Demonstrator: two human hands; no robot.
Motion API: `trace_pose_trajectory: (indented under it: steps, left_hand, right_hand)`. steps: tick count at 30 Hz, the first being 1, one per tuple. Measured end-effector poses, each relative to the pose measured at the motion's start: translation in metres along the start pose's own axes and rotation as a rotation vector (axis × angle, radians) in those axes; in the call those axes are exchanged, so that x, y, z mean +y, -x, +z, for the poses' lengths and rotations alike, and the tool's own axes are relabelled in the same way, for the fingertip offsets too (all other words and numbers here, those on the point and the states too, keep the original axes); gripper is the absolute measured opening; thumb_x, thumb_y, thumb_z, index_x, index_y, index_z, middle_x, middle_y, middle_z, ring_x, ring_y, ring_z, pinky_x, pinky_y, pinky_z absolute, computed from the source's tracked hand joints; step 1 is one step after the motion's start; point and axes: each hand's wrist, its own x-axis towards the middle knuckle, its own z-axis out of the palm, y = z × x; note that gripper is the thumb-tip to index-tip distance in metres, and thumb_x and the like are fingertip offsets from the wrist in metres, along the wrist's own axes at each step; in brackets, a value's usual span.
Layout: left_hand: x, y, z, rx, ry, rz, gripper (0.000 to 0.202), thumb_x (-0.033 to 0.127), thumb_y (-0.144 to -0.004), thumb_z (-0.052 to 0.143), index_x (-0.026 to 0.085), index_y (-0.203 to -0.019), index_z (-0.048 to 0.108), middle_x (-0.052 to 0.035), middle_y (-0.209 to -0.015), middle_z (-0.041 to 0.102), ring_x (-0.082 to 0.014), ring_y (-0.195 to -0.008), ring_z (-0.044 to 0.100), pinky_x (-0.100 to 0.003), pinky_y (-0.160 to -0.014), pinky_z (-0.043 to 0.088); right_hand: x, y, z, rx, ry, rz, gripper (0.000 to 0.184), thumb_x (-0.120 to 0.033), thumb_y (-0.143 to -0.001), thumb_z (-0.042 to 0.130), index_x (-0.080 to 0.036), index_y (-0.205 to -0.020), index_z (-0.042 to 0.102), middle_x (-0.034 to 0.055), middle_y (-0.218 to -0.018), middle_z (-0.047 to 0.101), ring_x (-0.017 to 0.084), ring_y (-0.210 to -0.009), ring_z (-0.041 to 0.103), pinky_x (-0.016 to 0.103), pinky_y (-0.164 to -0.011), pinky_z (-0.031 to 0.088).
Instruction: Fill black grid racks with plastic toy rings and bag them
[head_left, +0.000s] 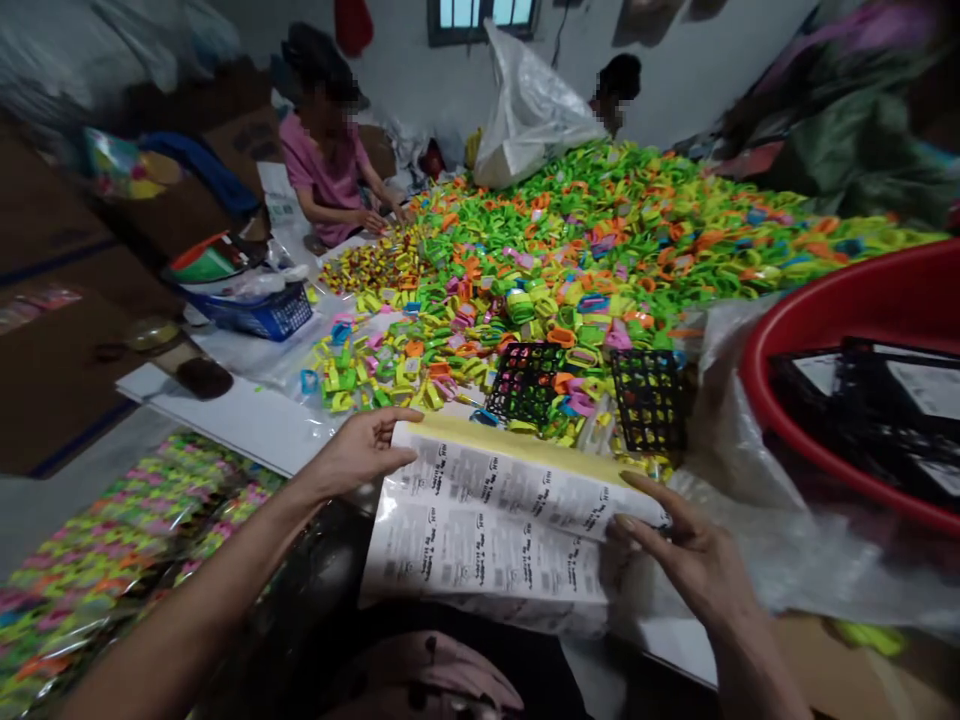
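Both my hands hold a large glossy sheet of printed barcode labels [495, 525] up by its side edges, and its top edge has a yellow strip. My left hand [360, 455] grips the left edge, with the fingers lying over the paper. My right hand [690, 555] pinches the right edge between thumb and fingers. Just beyond the sheet lies a big heap of green, yellow and orange plastic loops [570, 250]. Two black plastic grid racks [525, 385] [649, 400] rest on the heap's near side.
A red tub [825, 330] holding black grids and papers stands at right. Bagged colourful items [127, 560] lie at lower left. A co-worker in a pink top [326, 165] sits across the heap, beside a blue basket [262, 312]. Another person [619, 95] is behind a white bag [529, 110].
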Motion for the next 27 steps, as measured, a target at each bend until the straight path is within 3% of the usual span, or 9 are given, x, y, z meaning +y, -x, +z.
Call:
trace_pose_trajectory:
  steps: [4, 7, 11, 13, 15, 18, 21, 24, 27]
  left_hand:
    - [0.006, -0.002, 0.002, -0.02, -0.072, -0.001, 0.041, 0.033, -0.057, 0.074, 0.012, -0.092, 0.068, -0.0053, -0.081, 0.071, -0.0182, -0.073, 0.065, -0.028, -0.064, 0.05]
    - [0.026, 0.004, -0.002, -0.094, -0.157, -0.026, 0.031, 0.036, -0.062, 0.07, 0.013, -0.083, 0.068, -0.0023, -0.07, 0.067, -0.0144, -0.062, 0.059, -0.024, -0.056, 0.043]
    - [0.057, 0.01, -0.019, -0.168, -0.276, -0.005, 0.03, 0.044, -0.067, 0.067, 0.015, -0.075, 0.068, 0.0013, -0.061, 0.058, -0.0101, -0.056, 0.048, -0.021, -0.052, 0.035]
    - [0.058, 0.005, -0.025, -0.185, -0.29, -0.022, 0.032, 0.048, -0.067, 0.068, 0.015, -0.071, 0.066, 0.0016, -0.059, 0.055, -0.0098, -0.054, 0.046, -0.021, -0.052, 0.033]
    - [0.041, -0.006, -0.024, -0.203, -0.252, -0.052, 0.036, 0.051, -0.067, 0.068, 0.015, -0.07, 0.065, 0.0016, -0.058, 0.054, -0.0101, -0.052, 0.045, -0.022, -0.05, 0.032]
    - [-0.01, -0.024, -0.008, -0.156, -0.236, -0.078, 0.039, 0.053, -0.063, 0.067, 0.014, -0.061, 0.061, 0.0028, -0.053, 0.047, -0.0099, -0.05, 0.04, -0.022, -0.048, 0.027]
    - [-0.062, -0.034, 0.014, -0.003, -0.274, -0.096, 0.038, 0.051, -0.058, 0.069, 0.014, -0.055, 0.057, 0.0039, -0.051, 0.042, -0.0099, -0.052, 0.038, -0.023, -0.048, 0.024]
    - [-0.084, -0.035, 0.03, 0.09, -0.213, -0.122, 0.041, 0.054, -0.061, 0.067, 0.015, -0.057, 0.055, 0.0054, -0.051, 0.038, -0.0093, -0.051, 0.036, -0.023, -0.049, 0.023]
    - [-0.078, -0.035, 0.037, 0.139, -0.178, -0.1, 0.046, 0.058, -0.064, 0.064, 0.018, -0.053, 0.044, 0.0069, -0.05, 0.03, -0.0079, -0.05, 0.029, -0.023, -0.048, 0.019]
  right_hand:
    - [-0.002, -0.006, -0.003, 0.002, 0.006, 0.036, 0.048, -0.059, -0.058, 0.074, -0.021, -0.087, 0.075, 0.007, -0.087, 0.074, 0.025, -0.076, 0.066, 0.033, -0.065, 0.055]
    - [-0.004, -0.011, -0.006, 0.017, -0.006, 0.006, 0.045, -0.064, -0.058, 0.073, -0.022, -0.074, 0.073, 0.0051, -0.07, 0.069, 0.021, -0.06, 0.06, 0.03, -0.053, 0.05]
    - [-0.014, -0.012, -0.024, -0.035, 0.029, -0.161, 0.043, -0.065, -0.058, 0.074, -0.023, -0.06, 0.07, 0.0083, -0.089, 0.068, 0.026, -0.087, 0.063, 0.034, -0.073, 0.053]
    - [-0.018, -0.011, -0.031, -0.149, 0.02, -0.156, 0.042, -0.063, -0.065, 0.07, -0.022, -0.058, 0.068, 0.0085, -0.093, 0.068, 0.026, -0.092, 0.062, 0.033, -0.074, 0.052]
    - [-0.014, -0.01, -0.031, -0.294, -0.002, -0.07, 0.042, -0.061, -0.074, 0.063, -0.022, -0.062, 0.067, 0.0065, -0.08, 0.066, 0.023, -0.078, 0.062, 0.031, -0.065, 0.05]
    - [0.005, -0.011, -0.014, -0.432, 0.137, 0.008, 0.043, -0.058, -0.08, 0.054, -0.021, -0.059, 0.063, 0.0029, -0.058, 0.059, 0.019, -0.057, 0.055, 0.03, -0.053, 0.043]
    - [0.017, -0.012, 0.012, -0.335, 0.489, -0.091, 0.034, -0.044, -0.082, 0.05, -0.022, -0.058, 0.061, 0.0051, -0.061, 0.06, 0.02, -0.057, 0.055, 0.031, -0.054, 0.041]
    - [-0.004, -0.012, 0.044, -0.078, 0.638, -0.329, 0.024, -0.031, -0.086, 0.047, -0.02, -0.085, 0.069, 0.0115, -0.093, 0.065, 0.025, -0.082, 0.061, 0.035, -0.068, 0.047]
    - [-0.054, -0.012, 0.09, -0.124, 0.549, -0.528, 0.03, -0.024, -0.092, 0.042, -0.019, -0.113, 0.064, 0.0118, -0.11, 0.063, 0.024, -0.096, 0.06, 0.034, -0.079, 0.049]
